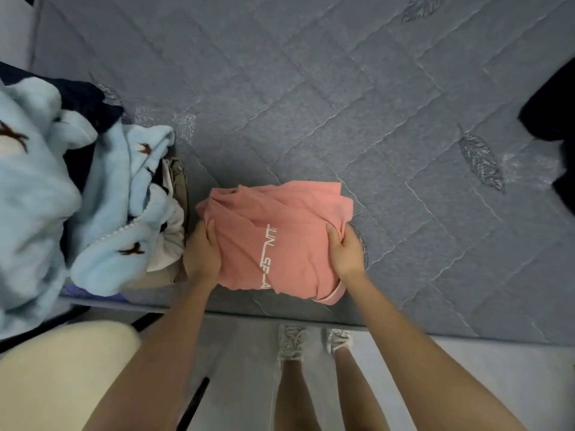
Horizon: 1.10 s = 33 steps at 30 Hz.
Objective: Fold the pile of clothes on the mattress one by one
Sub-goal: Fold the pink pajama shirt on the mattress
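Observation:
A pink shirt [280, 231] with white lettering lies folded into a rough square near the front edge of the grey quilted mattress [311, 88]. My left hand [203, 250] grips its left side, thumb on top of the cloth. On the opposite side my right hand [347, 250] grips the shirt's right edge, fingers curled into the fabric. The pile of clothes [62, 197] sits at the left: a light blue fleece with small brown bird shapes on top, dark navy cloth behind it, and beige and white garments [174, 219] beneath, close to my left hand.
A dark garment [553, 119] lies at the mattress's right edge. Below the front edge of the mattress I see the pale floor, my legs and my light sneakers [292, 340]. A cream cushion-like surface [62, 374] fills the lower left.

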Each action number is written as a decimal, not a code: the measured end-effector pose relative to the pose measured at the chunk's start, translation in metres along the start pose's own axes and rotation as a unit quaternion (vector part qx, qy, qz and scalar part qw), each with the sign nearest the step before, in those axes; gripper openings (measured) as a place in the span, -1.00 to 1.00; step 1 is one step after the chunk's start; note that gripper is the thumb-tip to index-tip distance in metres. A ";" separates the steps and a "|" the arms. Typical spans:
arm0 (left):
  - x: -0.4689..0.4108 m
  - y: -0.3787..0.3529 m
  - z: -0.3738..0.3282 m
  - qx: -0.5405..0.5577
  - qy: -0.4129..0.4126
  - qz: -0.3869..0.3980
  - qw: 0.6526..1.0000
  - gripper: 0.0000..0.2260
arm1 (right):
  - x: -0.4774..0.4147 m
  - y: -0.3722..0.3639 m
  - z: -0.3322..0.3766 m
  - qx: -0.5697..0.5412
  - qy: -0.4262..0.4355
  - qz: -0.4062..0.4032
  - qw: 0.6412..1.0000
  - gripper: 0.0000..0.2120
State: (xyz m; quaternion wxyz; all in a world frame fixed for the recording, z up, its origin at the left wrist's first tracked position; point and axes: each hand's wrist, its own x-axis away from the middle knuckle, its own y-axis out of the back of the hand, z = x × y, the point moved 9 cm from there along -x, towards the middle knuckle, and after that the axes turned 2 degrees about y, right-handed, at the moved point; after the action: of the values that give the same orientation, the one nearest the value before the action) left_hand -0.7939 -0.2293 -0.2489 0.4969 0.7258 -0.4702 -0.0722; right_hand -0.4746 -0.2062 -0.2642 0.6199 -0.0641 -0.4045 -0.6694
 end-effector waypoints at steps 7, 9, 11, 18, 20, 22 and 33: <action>0.020 0.009 -0.023 -0.039 -0.028 -0.008 0.999 -0.55 | 0.006 0.013 0.002 0.093 -0.032 0.035 0.995 -0.58; 0.037 0.015 -0.058 -0.063 -0.099 0.001 0.993 -0.54 | 0.016 0.030 0.018 0.140 -0.005 0.032 0.990 -0.44; 0.052 0.019 -0.098 -0.117 -0.181 0.029 0.976 -0.54 | 0.029 0.052 0.043 0.212 0.048 0.026 0.976 -0.39; 0.135 0.049 -0.216 -0.248 -0.308 0.076 0.916 -0.48 | 0.102 0.143 0.117 0.340 0.101 -0.010 0.935 -0.32; 0.157 0.052 -0.241 -0.272 -0.328 0.090 0.901 -0.46 | 0.124 0.176 0.128 0.351 0.095 -0.027 0.931 -0.30; 0.179 0.055 -0.268 -0.280 -0.343 0.095 0.892 -0.44 | 0.143 0.211 0.132 0.361 0.093 -0.040 0.927 -0.30; 0.333 0.020 -0.416 -0.298 -0.430 0.067 0.850 -0.36 | 0.201 0.426 0.083 0.333 0.051 -0.102 0.936 -0.28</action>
State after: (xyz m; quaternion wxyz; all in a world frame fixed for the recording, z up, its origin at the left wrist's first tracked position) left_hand -0.3856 -0.2095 0.0938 0.4411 0.4060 -0.6403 -0.4802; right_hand -0.1780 -0.2702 0.1056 0.5538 0.2220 -0.5759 -0.5589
